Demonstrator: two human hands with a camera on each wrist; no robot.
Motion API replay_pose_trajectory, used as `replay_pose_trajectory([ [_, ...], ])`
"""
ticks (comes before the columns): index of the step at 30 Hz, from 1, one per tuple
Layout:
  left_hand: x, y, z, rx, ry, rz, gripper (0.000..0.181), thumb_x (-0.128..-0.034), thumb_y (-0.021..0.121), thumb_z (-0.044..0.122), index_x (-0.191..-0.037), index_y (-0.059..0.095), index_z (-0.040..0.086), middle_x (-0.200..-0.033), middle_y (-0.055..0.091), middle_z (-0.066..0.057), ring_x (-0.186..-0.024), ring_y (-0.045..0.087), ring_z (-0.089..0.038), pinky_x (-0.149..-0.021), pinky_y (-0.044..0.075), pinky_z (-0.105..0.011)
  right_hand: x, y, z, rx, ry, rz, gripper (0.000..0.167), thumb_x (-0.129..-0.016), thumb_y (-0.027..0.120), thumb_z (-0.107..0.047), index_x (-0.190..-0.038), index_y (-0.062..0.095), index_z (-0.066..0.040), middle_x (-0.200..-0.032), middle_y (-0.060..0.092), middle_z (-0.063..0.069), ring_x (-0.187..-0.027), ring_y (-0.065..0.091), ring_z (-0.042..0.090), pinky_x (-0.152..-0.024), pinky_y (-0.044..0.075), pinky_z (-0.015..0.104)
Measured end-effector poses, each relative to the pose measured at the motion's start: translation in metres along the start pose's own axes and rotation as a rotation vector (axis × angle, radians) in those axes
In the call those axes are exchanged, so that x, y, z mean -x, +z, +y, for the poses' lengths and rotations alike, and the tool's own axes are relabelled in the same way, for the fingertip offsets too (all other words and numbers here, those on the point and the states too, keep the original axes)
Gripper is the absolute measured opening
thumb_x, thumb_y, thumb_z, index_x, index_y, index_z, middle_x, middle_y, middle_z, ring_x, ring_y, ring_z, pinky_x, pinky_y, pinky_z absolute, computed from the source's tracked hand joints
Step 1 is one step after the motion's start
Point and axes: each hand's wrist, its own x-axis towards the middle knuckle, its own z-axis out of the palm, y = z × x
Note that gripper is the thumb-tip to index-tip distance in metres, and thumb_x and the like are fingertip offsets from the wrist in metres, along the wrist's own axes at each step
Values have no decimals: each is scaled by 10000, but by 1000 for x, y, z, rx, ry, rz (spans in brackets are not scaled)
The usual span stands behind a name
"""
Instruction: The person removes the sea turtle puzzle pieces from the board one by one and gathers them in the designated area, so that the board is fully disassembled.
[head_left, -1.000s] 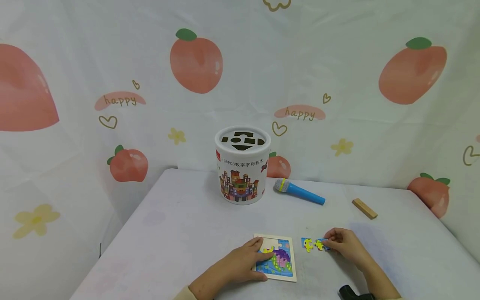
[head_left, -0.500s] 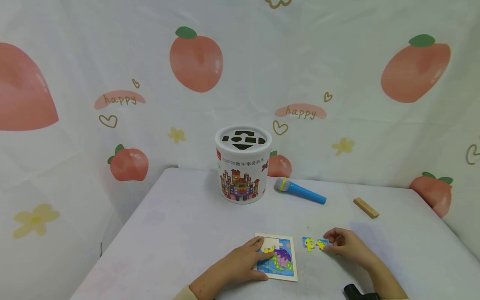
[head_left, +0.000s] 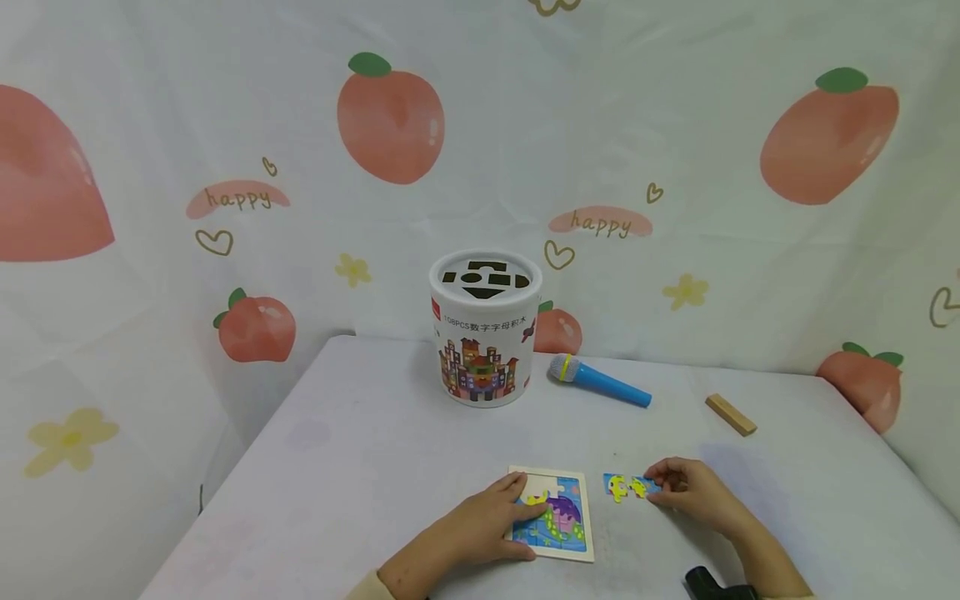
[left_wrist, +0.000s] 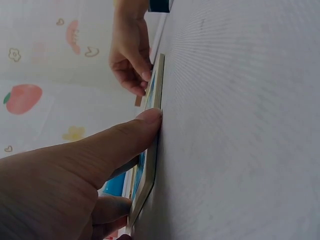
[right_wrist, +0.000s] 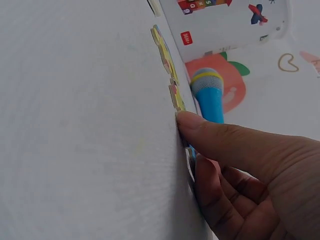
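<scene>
Framed jigsaw puzzle [head_left: 587, 517] toward the white table's [head_left: 337, 467] near side, well in from its left edge; narrow strip of tabletop between frame and first loose piece [head_left: 616, 485]. My right hand [head_left: 696, 493] pinches the second loose piece [head_left: 639, 487], just beside the first. My left hand [head_left: 483, 527] rests spread, palm down, over the frame's left edge.

Right hand [head_left: 693, 492] — grip wider, seemingly
</scene>
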Motion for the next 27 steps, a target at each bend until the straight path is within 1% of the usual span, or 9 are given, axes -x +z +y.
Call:
replay_pose_trajectory([
  [6,1,0,-1,-5,9,0,616,-806,594,567,-1374,416,407,-1525,287,-92,-1432,220,-224,-1097,354,-403,0,1,0,13,-33,7,327,-792,723,-110,-1012,615,108,-882,612,96,-678,458,1,-579,453,187],
  [10,0,0,-2,9,1,-6,612,-808,589,571,-1372,413,415,-1529,278,-82,-1435,212,-220,-1102,346,-406,-1,1,-1,12,-33,12,323,-790,725,-107,-1011,616,102,-893,617,102,-679,454,-1,-586,458,187],
  [14,0,1,-1,12,-3,-6,611,-806,595,567,-1370,417,414,-1529,281,-81,-1435,212,-216,-1104,345,-402,-1,1,-1,18,-25,3,337,-786,731,-121,-1013,612,99,-881,610,89,-674,456,6,-574,449,188],
  [17,0,0,-1,9,-4,-4,612,-804,602,562,-1369,420,414,-1528,284,-84,-1435,212,-215,-1102,347,-402,-1,0,-3,37,-14,13,352,-766,750,-144,-1002,618,82,-870,615,72,-672,462,9,-575,444,185],
  [21,0,0,0,14,-10,-6,615,-799,613,555,-1367,422,418,-1528,284,-81,-1437,207,-211,-1107,341,-401,-1,-1,-6,61,-11,29,369,-743,768,-155,-994,623,73,-896,645,86,-678,474,15,-590,452,190],
  [24,0,-1,0,12,-11,-6,615,-798,617,553,-1366,425,414,-1526,288,-81,-1436,212,-211,-1109,338,-398,0,-2,-8,70,-4,19,370,-752,763,-156,-1006,625,75,-907,646,89,-686,476,28,-590,452,197],
  [27,1,-1,1,13,-16,-8,612,-799,620,549,-1364,427,415,-1525,291,-80,-1435,215,-208,-1107,341,-400,0,-2,-7,69,13,9,366,-757,760,-155,-1014,631,71,-870,627,72,-681,468,36,-580,440,195],
])
